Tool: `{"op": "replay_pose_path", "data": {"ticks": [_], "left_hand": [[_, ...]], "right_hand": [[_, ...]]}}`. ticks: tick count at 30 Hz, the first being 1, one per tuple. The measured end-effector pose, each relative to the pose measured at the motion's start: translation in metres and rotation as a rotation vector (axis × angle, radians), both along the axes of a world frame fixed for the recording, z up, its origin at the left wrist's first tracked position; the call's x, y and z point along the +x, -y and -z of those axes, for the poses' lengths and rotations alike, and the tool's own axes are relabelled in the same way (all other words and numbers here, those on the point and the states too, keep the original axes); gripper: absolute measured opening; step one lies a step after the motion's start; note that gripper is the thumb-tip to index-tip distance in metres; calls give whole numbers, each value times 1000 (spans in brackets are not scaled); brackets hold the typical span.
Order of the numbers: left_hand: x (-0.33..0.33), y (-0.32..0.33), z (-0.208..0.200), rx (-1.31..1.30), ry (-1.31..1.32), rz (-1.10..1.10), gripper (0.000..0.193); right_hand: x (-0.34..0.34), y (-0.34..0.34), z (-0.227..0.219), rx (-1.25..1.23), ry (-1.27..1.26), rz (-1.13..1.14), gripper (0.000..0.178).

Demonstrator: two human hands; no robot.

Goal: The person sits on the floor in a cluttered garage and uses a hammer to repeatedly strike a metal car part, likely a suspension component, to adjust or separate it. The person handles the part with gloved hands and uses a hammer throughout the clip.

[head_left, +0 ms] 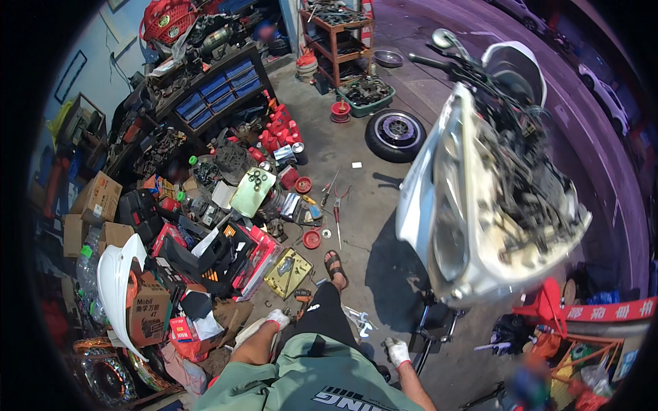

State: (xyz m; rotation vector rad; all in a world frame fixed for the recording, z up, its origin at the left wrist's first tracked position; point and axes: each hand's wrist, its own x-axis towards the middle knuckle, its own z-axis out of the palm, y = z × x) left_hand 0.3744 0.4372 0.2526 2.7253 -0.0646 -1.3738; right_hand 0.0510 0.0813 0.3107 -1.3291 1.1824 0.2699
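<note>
The person stands on a concrete workshop floor, both hands in white gloves with red cuffs. Left hand: low beside the left thigh, near an orange-and-black tool on the floor; whether it grasps anything cannot be told. Right hand: fingers partly curled, out to the right of the body; whether it holds anything cannot be told. Metal wrenches lie on the floor between the right hand and the sandalled foot. A white scooter, its dark inner parts exposed, stands ahead and to the right. A loose wheel lies flat beyond. A yellow tray sits ahead of the left hand; a red bowl and a long screwdriver lie farther forward.
</note>
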Motion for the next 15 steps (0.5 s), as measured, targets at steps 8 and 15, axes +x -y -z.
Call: {"op": "replay_pose_path", "data": {"ticks": [8, 15], "left_hand": [[203, 67, -45, -372, 114, -166, 58], [324, 111, -84, -613, 252, -476, 52]], "right_hand": [[327, 54, -2, -88, 45, -451, 28], [552, 129, -66, -149, 173, -541, 29]]}}
